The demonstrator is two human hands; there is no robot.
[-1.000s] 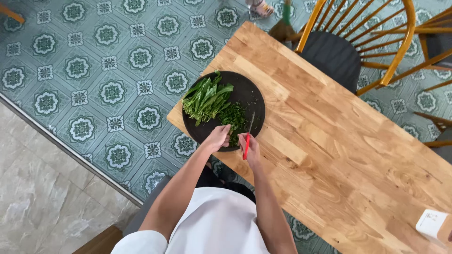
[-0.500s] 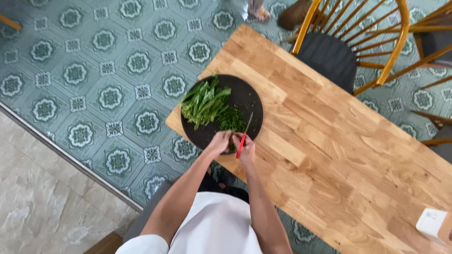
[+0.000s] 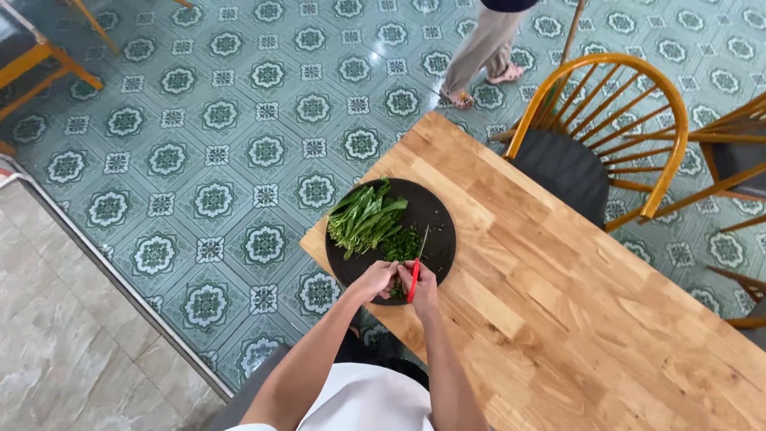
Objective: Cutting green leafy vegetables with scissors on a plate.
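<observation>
— Greens [image 3: 365, 217], then: where do we find them?

— Start wide. We look down on a long wooden table [image 3: 574, 319] that runs away to the right over a green patterned tile floor [image 3: 215, 160]. Beyond its far edge stands a wooden chair [image 3: 606, 136] with a curved spindle back and a dark seat. Past that chair we see another person's legs [image 3: 479, 56] in light trousers and sandals, walking on the tiles and well apart from our hands.

— And on the table itself?

— At the near left corner lies a round black cutting board [image 3: 435, 211]. The whole leafy stems are heaped on its left half, lying roughly side by side. Just to the right of them, toward the middle of the board, sits a small pile of chopped greens [image 3: 403, 243].

— What are our hands doing?

— Our right hand [image 3: 423, 281] is closed around the red handle of a knife [image 3: 416, 267], whose thin blade points away from us across the board, beside the chopped pile. Our left hand [image 3: 375, 279] rests at the board's near edge with its fingers curled down onto a bit of the greens; the two hands almost touch. How firmly that left hand pinches we cannot tell, since the fingers hide what lies beneath.
</observation>
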